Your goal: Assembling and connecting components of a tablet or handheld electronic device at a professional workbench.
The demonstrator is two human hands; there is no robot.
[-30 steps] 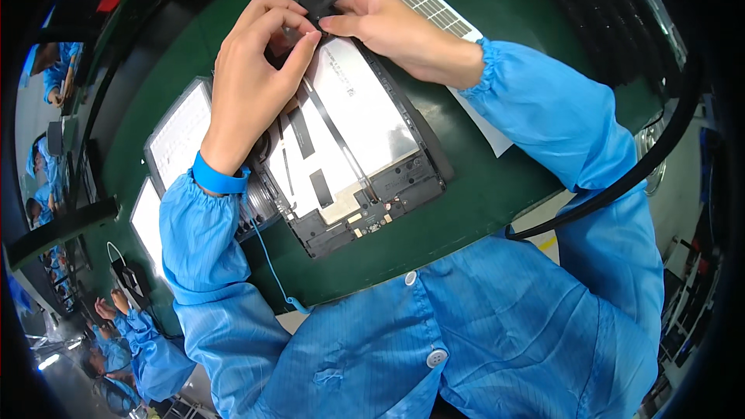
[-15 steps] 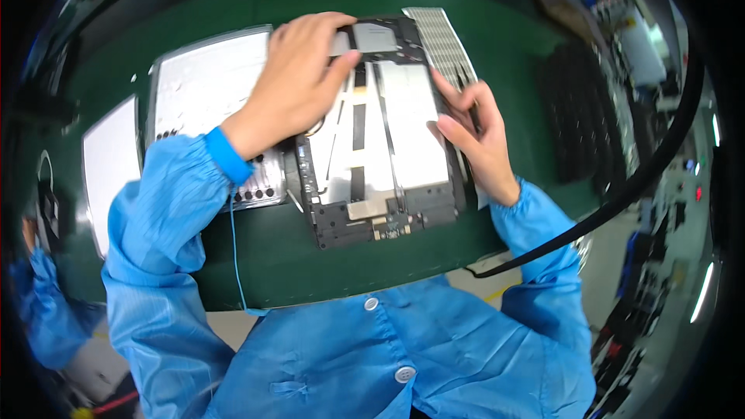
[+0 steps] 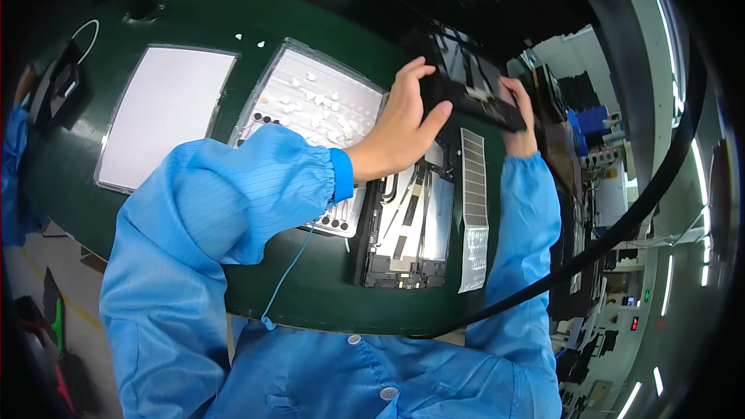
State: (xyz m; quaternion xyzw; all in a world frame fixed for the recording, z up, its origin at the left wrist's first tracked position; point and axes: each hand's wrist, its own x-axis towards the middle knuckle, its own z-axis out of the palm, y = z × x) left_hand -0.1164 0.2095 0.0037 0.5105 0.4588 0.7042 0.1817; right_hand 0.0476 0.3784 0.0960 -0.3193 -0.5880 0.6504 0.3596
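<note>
Head view – black panel (image 3: 471, 81) between left hand (image 3: 401, 128), right hand (image 3: 521, 120)

Sheets and labels on the green bench

A blank white rectangular sheet (image 3: 164, 126) lies far left; a clear-edged white sticker sheet dotted with small round pads (image 3: 318, 109) sits beside it; a long grey-white printed label strip (image 3: 472, 209) lies right of the open device.

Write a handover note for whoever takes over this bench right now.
Left hand and right hand together hold a dark flat panel raised above the green mat.
An opened tablet chassis lies on the mat below, insides exposed.
To its left, a tray of small parts; to its right, a strip of stickers.
Done: panel is in hand.
Left: panel is not on the chassis.
</note>
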